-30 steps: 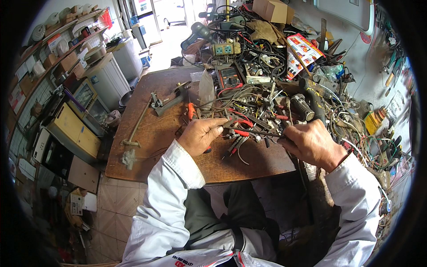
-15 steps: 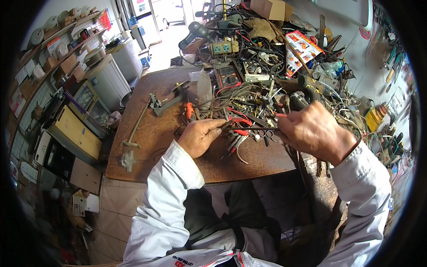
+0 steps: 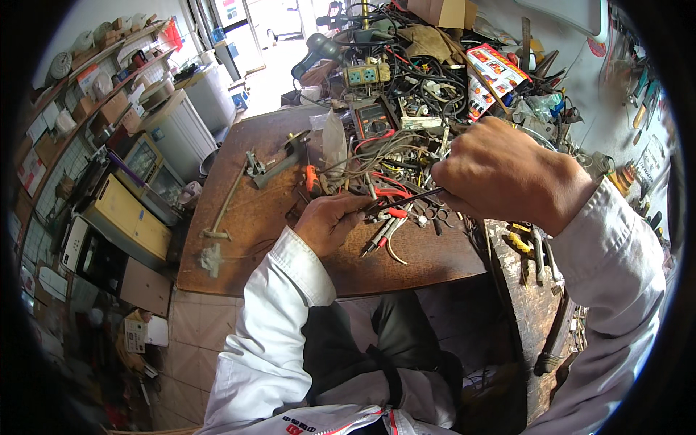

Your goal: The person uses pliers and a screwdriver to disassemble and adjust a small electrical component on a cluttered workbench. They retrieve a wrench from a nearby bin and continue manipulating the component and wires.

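My right hand (image 3: 500,174) is raised over the workbench, closed on a thin dark probe-like tool (image 3: 406,199) that slants down to the left. My left hand (image 3: 330,221) rests on the brown wooden bench (image 3: 246,217), its fingers pinching a small part at the tool's tip; what it is I cannot tell. Red-handled test leads (image 3: 388,212) lie just right of the left hand. Behind them sits a tangle of wires (image 3: 391,152) and a dark multimeter (image 3: 373,119).
A metal bench vise with a long bar (image 3: 250,170) lies on the left of the bench. A power strip (image 3: 366,74), boxes and tools crowd the back. Hand tools (image 3: 533,250) lie on a worn block at right. Shelves and cabinets (image 3: 123,217) stand left.
My right hand has lifted from the bench edge and moved up toward the camera, holding the thin tool over the left hand. My left hand stayed in place.
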`<action>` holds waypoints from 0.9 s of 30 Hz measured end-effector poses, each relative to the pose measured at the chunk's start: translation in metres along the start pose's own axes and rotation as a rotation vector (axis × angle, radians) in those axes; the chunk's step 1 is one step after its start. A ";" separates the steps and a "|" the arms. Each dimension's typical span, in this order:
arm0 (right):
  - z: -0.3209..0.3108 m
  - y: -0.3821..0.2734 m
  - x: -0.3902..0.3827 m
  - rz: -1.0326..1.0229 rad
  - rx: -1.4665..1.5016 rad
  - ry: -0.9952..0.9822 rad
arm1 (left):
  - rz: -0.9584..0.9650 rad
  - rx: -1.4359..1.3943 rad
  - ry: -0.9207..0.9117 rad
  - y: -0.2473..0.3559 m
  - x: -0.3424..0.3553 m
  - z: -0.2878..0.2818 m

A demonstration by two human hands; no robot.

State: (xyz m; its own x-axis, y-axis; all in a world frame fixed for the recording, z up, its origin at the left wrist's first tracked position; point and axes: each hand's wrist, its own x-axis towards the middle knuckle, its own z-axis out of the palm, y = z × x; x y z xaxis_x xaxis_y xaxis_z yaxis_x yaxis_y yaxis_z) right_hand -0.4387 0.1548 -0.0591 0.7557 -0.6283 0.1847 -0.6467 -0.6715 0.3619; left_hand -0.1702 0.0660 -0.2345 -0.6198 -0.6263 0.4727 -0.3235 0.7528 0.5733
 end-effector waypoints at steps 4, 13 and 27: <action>-0.001 0.006 -0.005 0.004 0.090 0.041 | -0.065 -0.084 -0.032 0.003 0.002 -0.004; 0.015 0.029 -0.020 0.519 0.040 0.043 | -0.049 -0.154 0.134 0.005 0.007 -0.008; 0.146 -0.043 0.062 0.682 1.365 0.572 | -0.167 -0.222 0.178 0.000 0.006 -0.008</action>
State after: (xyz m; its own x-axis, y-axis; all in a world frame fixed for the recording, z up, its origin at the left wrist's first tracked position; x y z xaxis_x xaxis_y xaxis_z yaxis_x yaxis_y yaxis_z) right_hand -0.3788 0.0873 -0.1965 0.0429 -0.9276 0.3712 -0.2292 -0.3708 -0.9000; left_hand -0.1684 0.0605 -0.2258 -0.4306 -0.7775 0.4583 -0.2341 0.5866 0.7753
